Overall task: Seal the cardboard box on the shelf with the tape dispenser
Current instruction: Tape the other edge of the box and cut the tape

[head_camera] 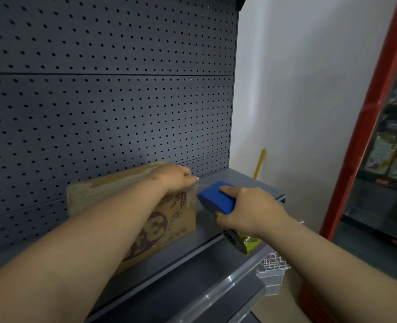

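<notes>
A brown cardboard box [179, 217] with dark purple print sits on the grey shelf [183, 250], its flaps closed. My left hand [173, 177] rests on the box's top right corner, fingers pressed down on the end of clear tape. My right hand [249, 210] grips the blue tape dispenser [216, 198] just right of the box, at the height of its top edge. A short strip of clear tape [201, 185] stretches from the dispenser to the corner under my left fingers. The dispenser's dark handle sticks out below my right hand.
A dark pegboard back panel [109, 101] rises behind the box. A lower shelf with a clear price rail [221, 290] juts out in front. A white wire basket [274, 264] hangs at the right. A red-framed cooler [374, 127] stands further right, with a yellow stick [260, 163] against the wall.
</notes>
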The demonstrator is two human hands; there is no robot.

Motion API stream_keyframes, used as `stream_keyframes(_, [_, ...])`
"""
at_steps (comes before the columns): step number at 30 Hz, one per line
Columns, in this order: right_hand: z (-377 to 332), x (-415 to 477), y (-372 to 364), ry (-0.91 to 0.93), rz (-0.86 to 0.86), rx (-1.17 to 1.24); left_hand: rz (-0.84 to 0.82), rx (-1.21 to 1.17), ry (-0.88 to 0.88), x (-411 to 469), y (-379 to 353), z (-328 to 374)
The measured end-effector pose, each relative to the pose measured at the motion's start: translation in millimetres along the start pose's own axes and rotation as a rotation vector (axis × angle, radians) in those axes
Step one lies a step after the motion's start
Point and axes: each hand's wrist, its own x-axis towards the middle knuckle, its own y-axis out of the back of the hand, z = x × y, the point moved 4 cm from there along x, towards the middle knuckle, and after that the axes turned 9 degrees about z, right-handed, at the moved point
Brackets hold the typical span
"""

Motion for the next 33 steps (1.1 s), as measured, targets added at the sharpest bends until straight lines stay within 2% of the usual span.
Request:
stream_keyframes(3, [-1.2,2.8,3.5,0.02,-0.048,0.027,0.016,0.001,-0.007,1.2,0.0,-1.1])
stream_keyframes(10, [-11.8,-0.5,16.1,0.118,-0.046,-0.019,0.012,-0.026,-0.007,5.2,0.3,-3.4])
stream_keyframes(17, [-17.3,-1.3,3.5,0.198,0.065,-0.107,0.004,0.016,-0.012,5.6,3.4,3.0])
stream_keyframes(19, [-12.0,1.9,4.0,0.166,0.023,-0.08,0.007,0.005,0.003,5.9,1.7,0.0])
stream_keyframes(23, [-12.8,-17.3,-27.7,0.234,-0.227,-0.111,-0.007,-0.034,0.014,4.5,4.2,-2.3])
stream_keyframes(28, [28.6,4.9,8.0,0.012,0.111,-0.03,0.019,-0.014,-0.043,6.7,-2.7,-0.7])
stream_keyframes(33, [53.0,38.5,31.6,-0.105,0.174,0.063,0.053,0.042,-0.225,0.5,-1.8,8.8])
